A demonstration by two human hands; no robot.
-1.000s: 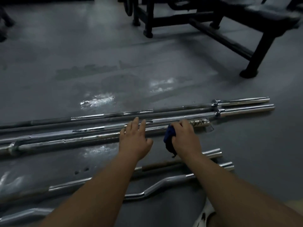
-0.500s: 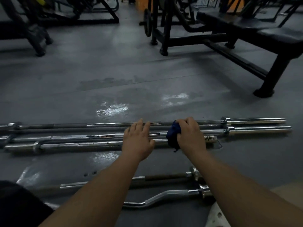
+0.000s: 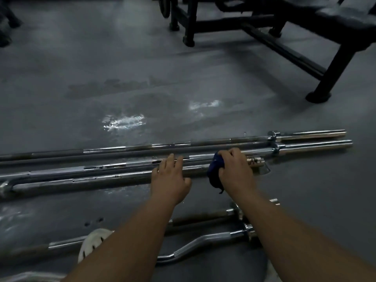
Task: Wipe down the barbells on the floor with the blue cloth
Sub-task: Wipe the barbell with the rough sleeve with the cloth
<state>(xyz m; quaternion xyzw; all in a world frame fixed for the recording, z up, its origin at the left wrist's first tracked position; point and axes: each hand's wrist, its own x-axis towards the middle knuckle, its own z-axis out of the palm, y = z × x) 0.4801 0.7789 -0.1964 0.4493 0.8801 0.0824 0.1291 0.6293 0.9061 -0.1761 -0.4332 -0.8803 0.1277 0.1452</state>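
Three long chrome barbells lie side by side across the grey floor: the far one [image 3: 223, 141], the middle one [image 3: 101, 166] and the near one [image 3: 81, 181]. My right hand [image 3: 236, 169] grips the blue cloth [image 3: 214, 169], wrapped over the near barbell close to its right end. My left hand [image 3: 169, 178] rests on the same bar just left of the cloth, fingers straight and reaching toward the middle bar. Nearer me lie a short straight bar [image 3: 203, 217] and a curl bar [image 3: 203, 242], partly hidden by my forearms.
A black bench frame [image 3: 284, 47] stands on the floor at the back right, one foot [image 3: 318, 96] close to the barbells' right ends. A white shoe [image 3: 92, 245] shows by my left forearm. Worn shiny patches [image 3: 124, 122] mark the floor beyond the bars.
My head has tipped up and back down, shifting the view. Both hands stay on the near barbell; the right hand with the cloth keeps close to the bar's right end.
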